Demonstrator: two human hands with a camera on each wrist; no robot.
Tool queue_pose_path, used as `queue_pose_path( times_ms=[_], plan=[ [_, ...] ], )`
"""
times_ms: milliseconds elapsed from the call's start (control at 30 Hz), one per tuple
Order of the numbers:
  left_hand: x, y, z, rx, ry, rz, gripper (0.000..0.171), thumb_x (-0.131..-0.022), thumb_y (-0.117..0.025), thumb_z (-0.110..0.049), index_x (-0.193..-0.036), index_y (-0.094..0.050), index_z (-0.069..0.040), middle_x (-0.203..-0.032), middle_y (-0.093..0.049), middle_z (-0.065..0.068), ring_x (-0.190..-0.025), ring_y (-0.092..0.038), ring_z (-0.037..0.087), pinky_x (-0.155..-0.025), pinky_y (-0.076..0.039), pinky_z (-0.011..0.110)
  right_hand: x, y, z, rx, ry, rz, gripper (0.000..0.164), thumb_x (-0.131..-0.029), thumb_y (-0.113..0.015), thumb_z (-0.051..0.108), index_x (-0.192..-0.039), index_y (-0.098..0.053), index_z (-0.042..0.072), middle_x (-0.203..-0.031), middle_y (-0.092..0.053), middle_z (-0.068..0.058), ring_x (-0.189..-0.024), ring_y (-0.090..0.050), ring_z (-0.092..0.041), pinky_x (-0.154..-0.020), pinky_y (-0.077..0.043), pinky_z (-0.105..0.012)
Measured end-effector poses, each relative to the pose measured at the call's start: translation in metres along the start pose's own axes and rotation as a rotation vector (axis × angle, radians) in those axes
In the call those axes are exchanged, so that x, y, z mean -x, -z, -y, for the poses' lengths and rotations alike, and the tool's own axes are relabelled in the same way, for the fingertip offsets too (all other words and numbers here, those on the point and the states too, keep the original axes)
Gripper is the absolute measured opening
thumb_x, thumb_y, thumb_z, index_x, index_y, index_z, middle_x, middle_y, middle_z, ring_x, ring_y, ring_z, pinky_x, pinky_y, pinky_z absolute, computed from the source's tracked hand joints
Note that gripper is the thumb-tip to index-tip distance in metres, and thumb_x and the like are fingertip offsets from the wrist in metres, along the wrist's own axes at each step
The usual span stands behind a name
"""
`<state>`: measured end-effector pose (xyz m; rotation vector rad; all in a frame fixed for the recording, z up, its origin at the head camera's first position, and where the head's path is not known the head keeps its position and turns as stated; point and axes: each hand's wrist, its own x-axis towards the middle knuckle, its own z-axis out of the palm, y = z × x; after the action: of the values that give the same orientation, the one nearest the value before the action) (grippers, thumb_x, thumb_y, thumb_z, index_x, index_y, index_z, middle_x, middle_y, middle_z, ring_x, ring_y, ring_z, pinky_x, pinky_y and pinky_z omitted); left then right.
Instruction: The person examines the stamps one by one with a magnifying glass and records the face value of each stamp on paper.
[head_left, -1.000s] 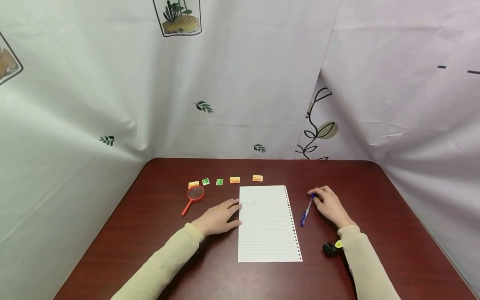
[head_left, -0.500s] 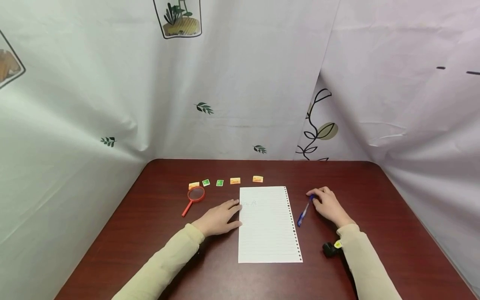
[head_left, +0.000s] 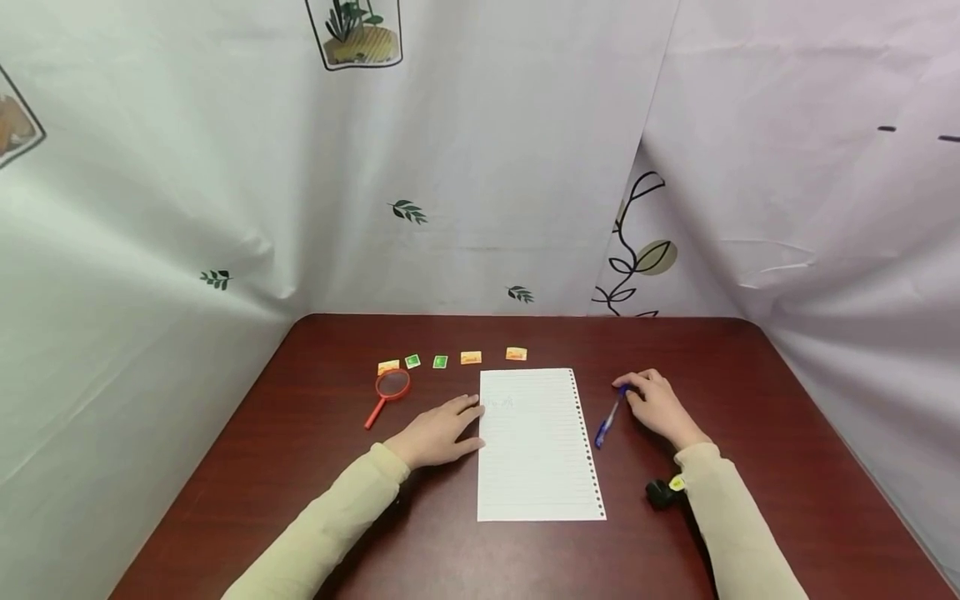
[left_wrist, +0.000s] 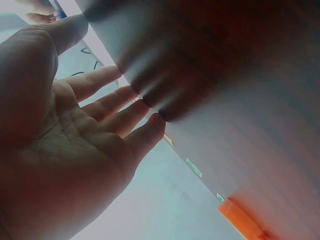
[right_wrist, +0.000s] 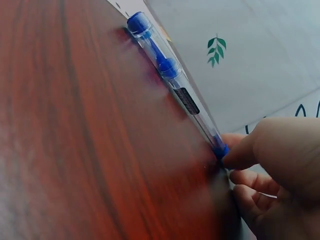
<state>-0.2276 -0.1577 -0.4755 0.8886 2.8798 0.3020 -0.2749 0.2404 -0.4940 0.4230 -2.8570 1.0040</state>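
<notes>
A lined sheet of paper (head_left: 540, 450) lies mid-table, with faint writing near its top left and punched holes down its right edge. My left hand (head_left: 437, 433) rests with extended fingers at the paper's left edge; the left wrist view shows those fingers (left_wrist: 145, 135) spread, tips down on the table. To the right of the paper, my right hand (head_left: 660, 407) pinches one end of a clear pen with blue ends (head_left: 611, 421) between thumb and fingers. In the right wrist view the pen (right_wrist: 187, 100) lies close along the tabletop, its capped end pointing away from the hand.
A red magnifying glass (head_left: 382, 404) lies left of the paper, overlapping an orange stamp-like slip (head_left: 387, 366). More small slips, green (head_left: 440, 362) and orange (head_left: 516, 353), line up behind the paper. A black round object (head_left: 660, 495) sits beside the right sleeve. Printed cloth hangs behind the table (head_left: 675, 342).
The pen's free end has swung slightly left toward the paper, with the right hand still on its other end. The left hand and the paper have stayed in place.
</notes>
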Motion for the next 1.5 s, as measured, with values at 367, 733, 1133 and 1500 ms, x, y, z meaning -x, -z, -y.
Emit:
queue_pose_path(
  times_ms=[367, 733, 1133, 1500],
  plan=[
    [-0.003, 0.0, -0.001, -0.042, -0.025, -0.01, 0.058, -0.101, -0.06, -0.039, -0.147, -0.051, -0.004, -0.153, -0.044, 0.017, -0.143, -0.041, 0.032, -0.11, -0.04, 0.045, -0.002, 0.007, 0.002, -0.038, -0.058, -0.017, 0.035, -0.099, -0.05, -0.001, -0.132, -0.061, 0.003, -0.111, -0.056, -0.02, -0.097, -0.056, -0.034, -0.083, -0.046, -0.049],
    [-0.002, -0.004, 0.008, -0.139, -0.041, -0.092, 0.056, -0.102, -0.057, -0.042, -0.146, -0.052, -0.007, -0.149, -0.051, 0.013, -0.14, -0.045, 0.028, -0.108, -0.043, 0.044, -0.001, 0.004, -0.002, -0.167, -0.185, -0.073, 0.035, -0.102, -0.048, 0.008, -0.136, -0.055, 0.001, -0.11, -0.059, -0.02, -0.089, -0.054, -0.029, -0.076, -0.043, -0.04],
    [0.043, 0.007, 0.052, -0.189, -0.043, -0.306, 0.043, -0.096, -0.07, -0.027, -0.131, -0.066, -0.005, -0.138, -0.06, 0.016, -0.13, -0.054, 0.035, -0.103, -0.046, 0.05, -0.003, 0.0, 0.005, -0.35, -0.357, -0.179, 0.036, -0.104, -0.046, 0.014, -0.137, -0.055, 0.001, -0.129, -0.056, -0.025, -0.112, -0.052, -0.036, -0.091, -0.041, -0.045],
    [0.084, 0.016, 0.083, -0.279, 0.096, -0.433, 0.039, -0.087, -0.079, -0.016, -0.123, -0.07, -0.003, -0.124, -0.066, 0.018, -0.116, -0.063, 0.037, -0.095, -0.051, 0.051, -0.018, 0.001, 0.027, -0.346, -0.301, -0.255, 0.033, -0.105, -0.048, 0.015, -0.133, -0.059, 0.003, -0.123, -0.061, -0.02, -0.108, -0.056, -0.031, -0.088, -0.042, -0.041]
  ],
)
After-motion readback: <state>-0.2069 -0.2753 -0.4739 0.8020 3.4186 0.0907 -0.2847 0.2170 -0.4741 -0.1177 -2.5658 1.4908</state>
